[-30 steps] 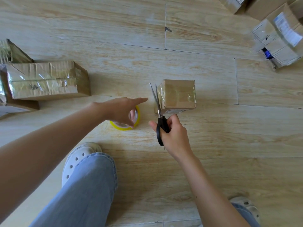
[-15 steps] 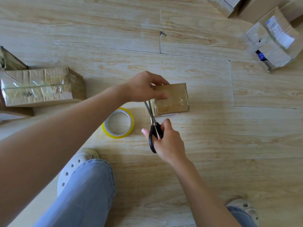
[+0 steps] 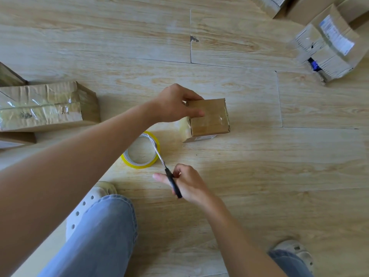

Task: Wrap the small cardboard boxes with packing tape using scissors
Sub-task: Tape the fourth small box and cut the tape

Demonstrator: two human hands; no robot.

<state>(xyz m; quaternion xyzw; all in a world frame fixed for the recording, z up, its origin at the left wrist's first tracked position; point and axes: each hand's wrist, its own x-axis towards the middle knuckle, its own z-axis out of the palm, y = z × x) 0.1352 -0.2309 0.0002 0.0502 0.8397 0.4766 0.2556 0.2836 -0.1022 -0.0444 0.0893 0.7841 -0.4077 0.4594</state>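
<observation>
One wide-angle camera, worn on the person's head, looks steeply down and forward at the pale wood-plank floor [image 3: 279, 176] — close enough that a blue-jeaned knee [image 3: 95, 236] fills the lower left — with the small tape-wrapped brown cardboard box [image 3: 211, 118] near centre.

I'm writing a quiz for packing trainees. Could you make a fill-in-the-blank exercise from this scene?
1. The right hand holds the scissors by their ___ handles.
2. In this view the scissors' blades lie across the tape roll, whose rim is ___.
3. The left hand grips the small cardboard box; a larger taped box lies to the person's ___.
Missing words: black; yellow; left.
</observation>
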